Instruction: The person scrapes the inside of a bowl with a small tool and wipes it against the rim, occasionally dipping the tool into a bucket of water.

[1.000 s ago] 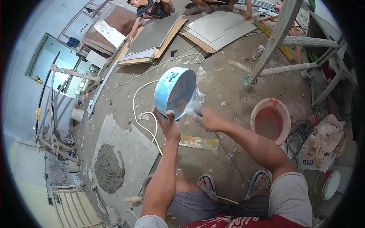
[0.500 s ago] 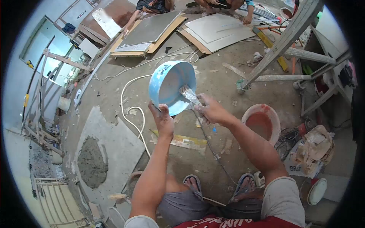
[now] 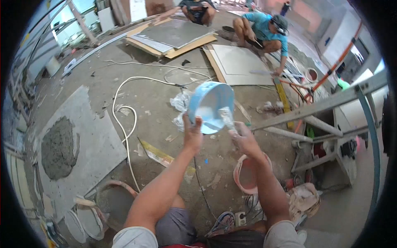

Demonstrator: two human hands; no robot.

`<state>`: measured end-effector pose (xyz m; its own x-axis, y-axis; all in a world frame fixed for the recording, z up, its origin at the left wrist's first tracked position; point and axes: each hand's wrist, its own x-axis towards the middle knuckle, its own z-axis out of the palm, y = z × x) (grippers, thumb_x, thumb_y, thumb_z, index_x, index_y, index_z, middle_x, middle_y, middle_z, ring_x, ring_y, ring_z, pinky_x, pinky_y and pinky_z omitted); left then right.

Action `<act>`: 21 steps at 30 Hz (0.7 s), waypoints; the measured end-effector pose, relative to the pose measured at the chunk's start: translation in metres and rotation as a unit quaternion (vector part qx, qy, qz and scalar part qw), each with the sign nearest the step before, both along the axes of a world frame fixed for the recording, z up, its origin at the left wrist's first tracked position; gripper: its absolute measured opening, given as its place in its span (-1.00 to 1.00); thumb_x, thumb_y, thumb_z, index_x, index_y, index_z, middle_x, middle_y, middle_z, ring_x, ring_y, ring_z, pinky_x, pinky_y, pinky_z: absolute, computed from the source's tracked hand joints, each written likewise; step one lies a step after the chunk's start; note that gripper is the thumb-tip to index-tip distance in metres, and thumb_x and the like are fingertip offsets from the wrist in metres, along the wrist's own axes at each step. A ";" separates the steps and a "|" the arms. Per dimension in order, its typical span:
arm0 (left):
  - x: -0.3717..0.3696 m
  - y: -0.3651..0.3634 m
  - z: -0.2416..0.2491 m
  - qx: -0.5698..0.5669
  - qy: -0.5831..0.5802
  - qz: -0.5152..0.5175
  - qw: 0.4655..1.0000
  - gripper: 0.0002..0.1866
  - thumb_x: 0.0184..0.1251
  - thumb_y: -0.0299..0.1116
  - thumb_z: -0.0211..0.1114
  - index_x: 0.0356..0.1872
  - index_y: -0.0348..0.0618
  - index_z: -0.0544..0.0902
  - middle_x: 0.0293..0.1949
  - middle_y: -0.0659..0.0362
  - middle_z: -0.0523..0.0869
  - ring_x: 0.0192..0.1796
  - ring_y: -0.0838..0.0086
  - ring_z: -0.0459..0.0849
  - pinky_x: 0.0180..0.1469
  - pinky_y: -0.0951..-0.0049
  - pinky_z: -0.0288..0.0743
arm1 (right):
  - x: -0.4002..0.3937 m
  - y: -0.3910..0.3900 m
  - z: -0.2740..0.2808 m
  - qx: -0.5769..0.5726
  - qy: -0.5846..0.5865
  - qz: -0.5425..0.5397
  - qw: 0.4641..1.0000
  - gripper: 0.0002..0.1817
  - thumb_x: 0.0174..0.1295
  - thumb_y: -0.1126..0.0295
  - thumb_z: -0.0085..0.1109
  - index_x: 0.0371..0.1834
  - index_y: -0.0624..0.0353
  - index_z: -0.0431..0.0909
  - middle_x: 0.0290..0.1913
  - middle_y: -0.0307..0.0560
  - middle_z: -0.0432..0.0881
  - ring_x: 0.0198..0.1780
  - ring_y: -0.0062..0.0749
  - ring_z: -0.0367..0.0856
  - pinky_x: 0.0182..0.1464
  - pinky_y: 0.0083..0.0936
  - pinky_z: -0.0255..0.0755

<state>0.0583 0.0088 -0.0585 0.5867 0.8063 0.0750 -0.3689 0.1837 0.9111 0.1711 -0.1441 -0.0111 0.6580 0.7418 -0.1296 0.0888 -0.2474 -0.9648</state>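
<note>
Since the earlier frame, the view has swung so that the crouching person in teal (image 3: pixel 259 29) now shows whole at one o'clock, and the tool's tip has shifted from deep inside the bowl to its right-hand side. The shallow blue plastic bowl (image 3: pixel 197 103) is held up off the floor, tilted, its mouth turned towards four o'clock. The left hand (image 3: pixel 193 134) grips its wall at seven o'clock, thumb on the near side. The right hand (image 3: pixel 247 142), at half past four from the bowl, has its fingers closed round a white-smeared flat tool (image 3: pixel 227 118), brush or scraper, I cannot tell; its long axis points to eleven, tip at the mouth. Crumpled clear plastic (image 3: pixel 180 101) lies beyond, towards nine.
</note>
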 end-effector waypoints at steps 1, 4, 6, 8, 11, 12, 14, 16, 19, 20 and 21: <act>0.004 0.000 -0.008 -0.001 0.001 0.009 1.000 -0.05 0.23 0.47 0.07 0.32 -0.20 0.20 0.13 0.00 0.44 0.16 0.29 0.44 0.24 0.28 0.31 | 0.002 -0.001 0.006 -0.001 0.001 0.009 1.000 -0.57 0.37 0.36 0.12 0.25 0.25 0.33 -0.43 -0.24 0.47 -0.58 -0.58 0.42 -0.60 -0.52 0.33; 0.008 0.000 -0.018 0.065 0.027 0.001 0.998 -0.05 0.24 0.47 0.07 0.30 -0.22 0.19 0.12 -0.02 0.45 0.15 0.28 0.45 0.24 0.25 0.32 | 0.000 -0.010 0.021 -0.012 0.045 -0.010 0.999 -0.57 0.38 0.36 0.14 0.24 0.30 0.33 -0.41 -0.23 0.48 -0.53 -0.59 0.42 -0.56 -0.53 0.35; 0.014 -0.005 -0.014 0.115 0.048 0.008 0.992 -0.07 0.26 0.46 0.06 0.29 -0.24 0.21 0.11 -0.05 0.46 0.14 0.26 0.45 0.23 0.23 0.32 | 0.001 -0.020 0.030 -0.025 0.025 -0.030 0.999 -0.55 0.38 0.36 0.13 0.25 0.33 0.32 -0.38 -0.22 0.50 -0.50 -0.60 0.44 -0.53 -0.55 0.36; 0.023 -0.007 -0.037 0.082 0.075 0.017 0.994 -0.04 0.27 0.50 -0.03 0.28 -0.28 0.22 0.11 -0.10 0.47 0.16 0.19 0.47 0.26 0.22 0.30 | 0.003 -0.030 0.018 -0.019 0.006 -0.054 0.998 -0.55 0.38 0.36 0.14 0.25 0.33 0.32 -0.37 -0.22 0.51 -0.50 -0.61 0.45 -0.52 -0.56 0.36; 0.038 -0.013 -0.093 0.188 0.188 0.044 0.963 0.10 0.24 0.55 -0.09 0.41 -0.35 0.12 0.27 -0.17 0.41 0.32 0.11 0.40 0.35 0.21 0.21 | -0.015 -0.045 0.034 -0.020 0.061 -0.102 0.993 -0.55 0.37 0.33 0.17 0.23 0.32 0.35 -0.35 -0.21 0.53 -0.51 -0.64 0.46 -0.53 -0.59 0.36; 0.018 -0.017 -0.053 0.136 0.144 -0.044 0.979 0.11 0.23 0.55 -0.10 0.44 -0.34 0.09 0.31 -0.18 0.36 0.36 0.11 0.35 0.37 0.22 0.18 | -0.029 -0.042 0.049 -0.080 0.047 -0.121 0.988 -0.54 0.37 0.30 0.18 0.22 0.31 0.36 -0.35 -0.20 0.53 -0.48 -0.63 0.47 -0.50 -0.58 0.37; 0.014 -0.027 -0.011 0.100 0.084 -0.172 0.976 0.12 0.23 0.55 -0.11 0.46 -0.34 0.06 0.36 -0.19 0.31 0.41 0.10 0.31 0.39 0.23 0.15 | -0.034 -0.057 0.052 -0.126 0.027 -0.184 0.974 -0.53 0.37 0.27 0.19 0.22 0.31 0.37 -0.34 -0.20 0.54 -0.46 -0.63 0.48 -0.48 -0.57 0.38; 0.017 -0.029 -0.026 0.081 0.066 -0.190 0.976 0.04 0.28 0.50 -0.09 0.47 -0.23 0.04 0.34 -0.08 0.33 0.37 0.20 0.34 0.37 0.23 0.22 | -0.028 -0.066 0.023 -0.058 0.081 -0.157 0.983 -0.52 0.40 0.21 0.16 0.24 0.28 0.36 -0.34 -0.20 0.54 -0.41 -0.61 0.51 -0.43 -0.56 0.39; 0.009 -0.033 -0.062 0.069 0.052 -0.211 0.974 -0.04 0.33 0.44 -0.08 0.48 -0.12 0.03 0.32 0.02 0.35 0.33 0.30 0.38 0.35 0.24 0.29 | -0.028 -0.070 0.020 -0.058 0.081 -0.180 0.979 -0.49 0.35 0.08 0.22 0.06 0.35 0.44 -0.26 -0.02 0.62 -0.35 -0.47 0.59 -0.30 -0.44 0.48; 0.008 -0.033 -0.079 0.079 0.082 -0.185 0.976 -0.08 0.36 0.43 -0.12 0.41 -0.20 0.13 0.26 -0.01 0.38 0.31 0.27 0.37 0.38 0.23 0.20 | -0.027 -0.070 0.009 -0.043 0.076 -0.196 0.977 -0.49 0.35 0.08 0.22 0.06 0.35 0.44 -0.26 -0.02 0.62 -0.35 -0.47 0.59 -0.30 -0.44 0.48; 0.019 -0.029 -0.083 0.093 0.107 -0.158 0.977 -0.10 0.39 0.42 -0.16 0.35 -0.27 0.23 0.20 -0.05 0.42 0.28 0.25 0.37 0.40 0.23 0.11 | -0.022 -0.069 -0.008 -0.066 -0.028 -0.198 0.978 -0.48 0.33 0.06 0.22 0.04 0.35 0.45 -0.22 0.08 0.64 -0.23 -0.28 0.63 -0.18 -0.33 0.47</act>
